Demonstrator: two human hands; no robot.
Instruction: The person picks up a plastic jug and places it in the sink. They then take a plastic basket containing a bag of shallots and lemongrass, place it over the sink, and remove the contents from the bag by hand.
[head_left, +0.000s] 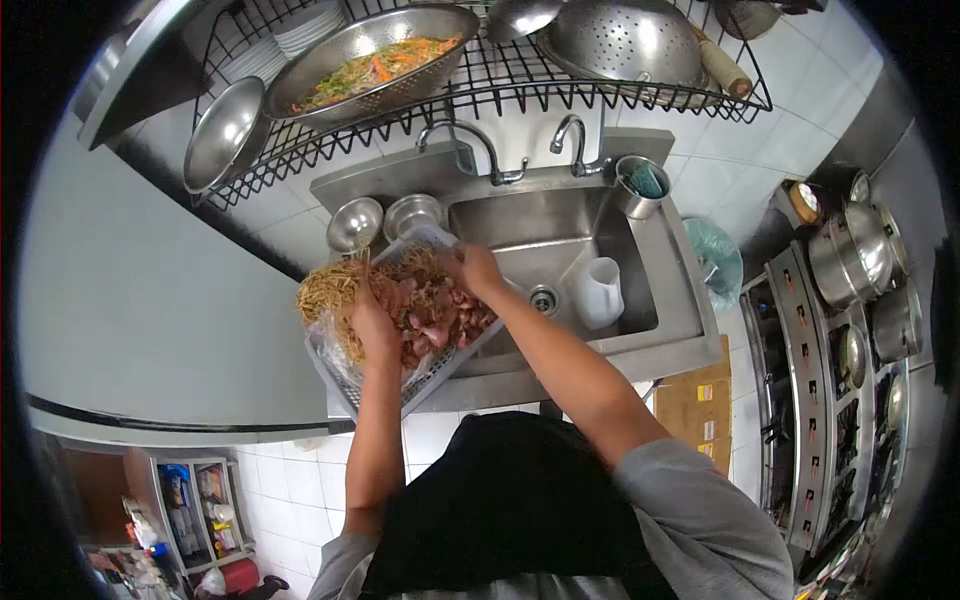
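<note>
Left hand (372,322) among dry stalks (330,287), right hand (480,272) at reddish bulbs (432,325); can't tell whether fingers pinch! Crate (440,372) rim surrounds them, open basin (535,225) rightward, box labels (705,392) unreadable.

Comm. kitchen, s/s sink (530,262), multi-burner stove (815,385)

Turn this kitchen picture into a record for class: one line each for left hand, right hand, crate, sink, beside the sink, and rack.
left hand: among dry stalks and reddish bulbs; grip unclear
right hand: at the bulbs, near the crate's far edge; fingers blurred
crate: at the sink's left side, holding bulbs and stalks
sink: steel, with a white jug inside
beside the sink: two metal bowls left, a metal cup right
rack: above, bearing a colander of shredded vegetables
</note>
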